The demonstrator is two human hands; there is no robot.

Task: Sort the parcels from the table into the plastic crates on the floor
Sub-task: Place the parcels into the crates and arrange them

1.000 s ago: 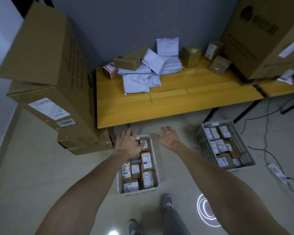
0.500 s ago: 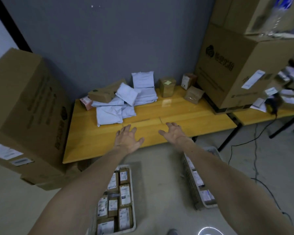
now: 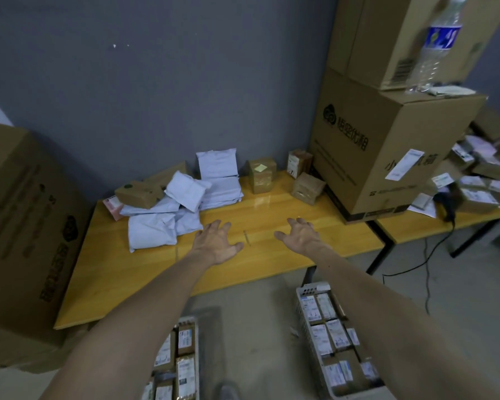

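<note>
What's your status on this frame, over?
Left hand and right hand open, empty, above table. White parcels piled ahead of left hand, untouched. Nothing between.

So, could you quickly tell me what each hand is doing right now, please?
Left hand: open, fingers spread, holding nothing.
Right hand: open, fingers spread, holding nothing.

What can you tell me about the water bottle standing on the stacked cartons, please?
The water bottle is clear plastic with a white cap and a blue label round its upper half. It stands on its base on the lower carton, in front of the upper carton. Its fill level cannot be told.
</note>
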